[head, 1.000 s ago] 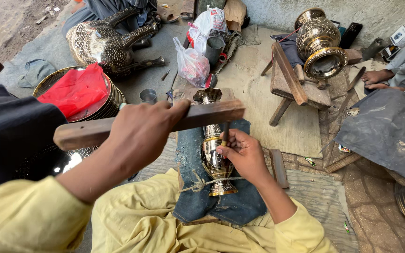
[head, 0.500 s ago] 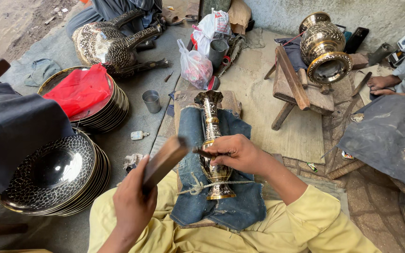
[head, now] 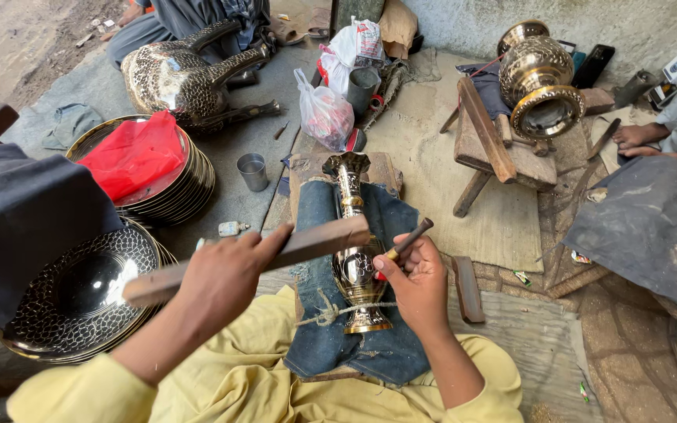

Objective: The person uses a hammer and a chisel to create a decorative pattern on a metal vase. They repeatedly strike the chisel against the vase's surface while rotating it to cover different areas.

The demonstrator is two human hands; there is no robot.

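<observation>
Left hand (head: 221, 274) fist-closed on one flat wooden bat (head: 276, 254), raised level across one brass vase (head: 356, 243). Vase: slim, engraved, shiny, lying on blue denim pad (head: 319, 345), roped down near its foot. Right hand (head: 417, 278) pinches one chisel (head: 405, 241) onto vase body. Two plate stacks (head: 190, 188) at left. Dusty ground, mats, wall behind.

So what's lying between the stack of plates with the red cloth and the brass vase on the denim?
In the head view, a small steel cup stands on the grey mat between the plates and the brass vase.
</observation>
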